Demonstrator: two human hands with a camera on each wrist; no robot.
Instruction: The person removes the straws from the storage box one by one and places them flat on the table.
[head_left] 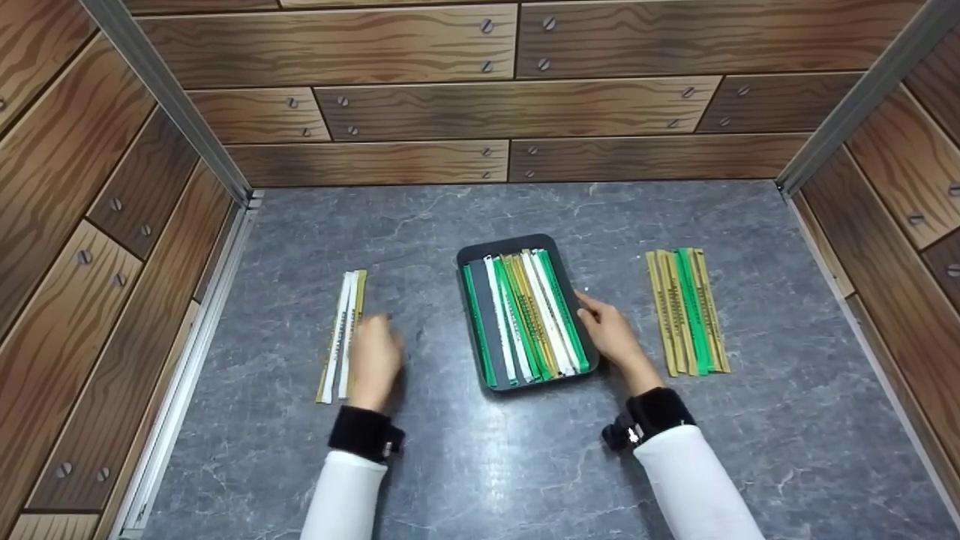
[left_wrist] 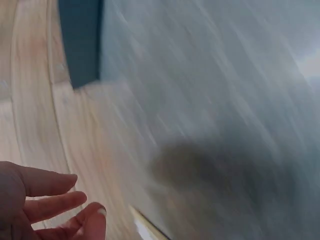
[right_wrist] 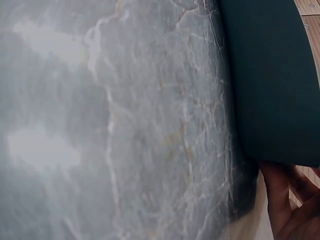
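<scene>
On table: one tray between two hands; left pile perhaps four packets.

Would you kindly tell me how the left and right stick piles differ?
The left pile shows white and gold; the right pile shows green and gold. The left hand partly covers the left pile, while the right pile is uncovered. The left pile's far end slants right; the right pile's slants left. Both flank the tray.
</scene>
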